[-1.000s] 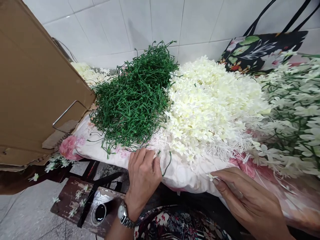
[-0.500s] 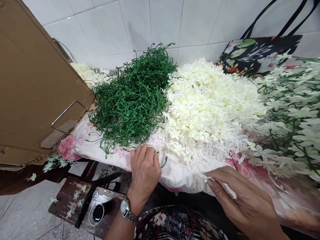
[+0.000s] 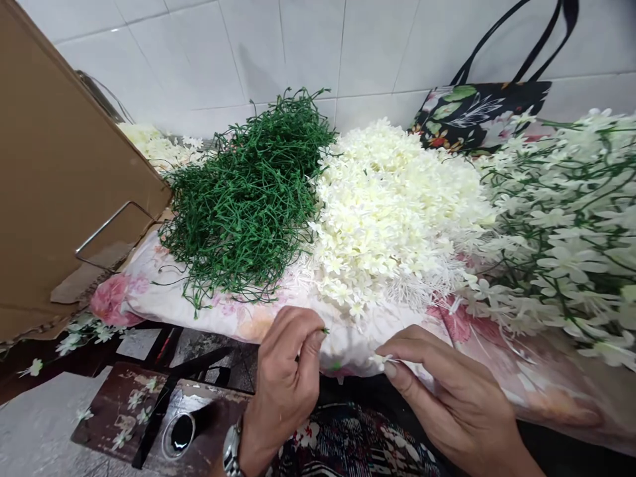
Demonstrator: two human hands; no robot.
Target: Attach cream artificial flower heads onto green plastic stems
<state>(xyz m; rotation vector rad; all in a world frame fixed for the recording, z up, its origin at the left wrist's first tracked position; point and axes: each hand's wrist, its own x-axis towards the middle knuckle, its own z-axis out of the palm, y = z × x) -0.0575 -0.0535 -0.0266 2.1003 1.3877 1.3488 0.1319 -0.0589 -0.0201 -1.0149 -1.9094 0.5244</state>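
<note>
- The left hand (image 3: 291,361), pinching a green stem (image 3: 325,330), had moved away from the green pile (image 3: 248,199).
- The right hand (image 3: 442,387) pinched a white flower (image 3: 379,361); stem and flower came nearer.

Makeshift craft workspace, tiled wall (image 3: 377,46), floral cloth (image 3: 223,317), heaped green stems (image 3: 248,199), white blossoms (image 3: 387,212)

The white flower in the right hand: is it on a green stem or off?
Off. The white flower, pinched in the right hand, is apart from the green tip at the left hand.
</note>
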